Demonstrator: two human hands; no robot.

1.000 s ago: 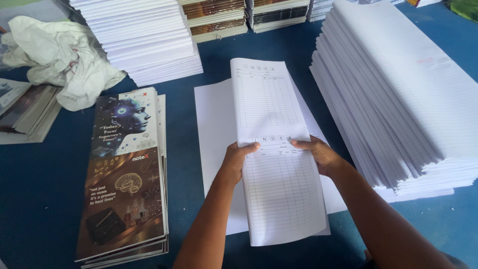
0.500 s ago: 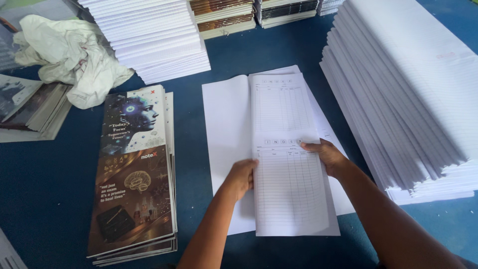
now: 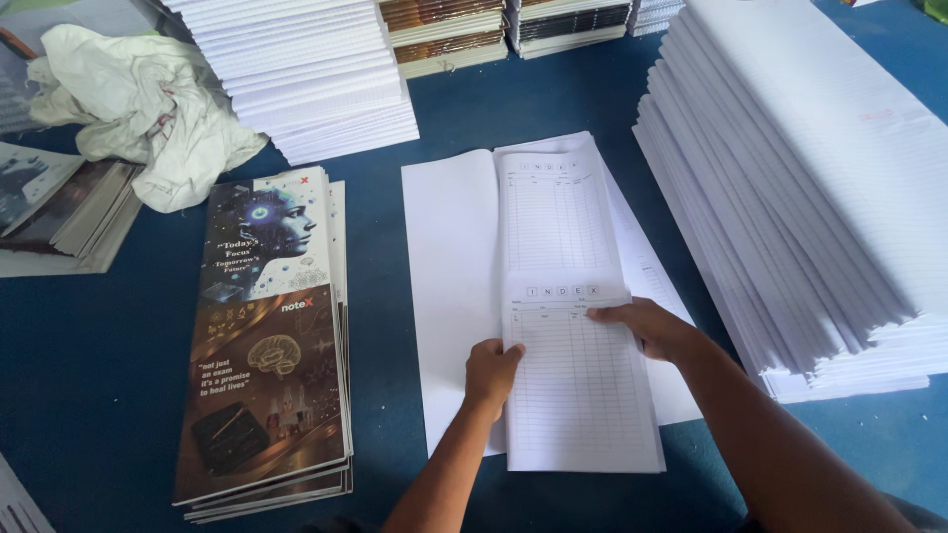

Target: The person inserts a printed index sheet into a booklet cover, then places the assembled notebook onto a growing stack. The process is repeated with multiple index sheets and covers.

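Hands flat on a ruled sheet (image 3: 578,385): left hand (image 3: 491,370) at its edge, right hand (image 3: 647,326) pressing, both spread apart.

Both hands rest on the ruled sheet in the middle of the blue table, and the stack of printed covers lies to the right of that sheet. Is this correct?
Not quite. In the head view the stack of printed covers lies left of the ruled sheet, not right. Both the left hand and right hand do rest on it, on the blue table.

Work surface: blue table (image 3: 553,109), matte, evenly lit w/ soft daylight, no hard shadows. Table fills nearly the whole view; walls, floor & windows not visible. Green patch (image 3: 936,8) at top-right corner, possibly another surface.
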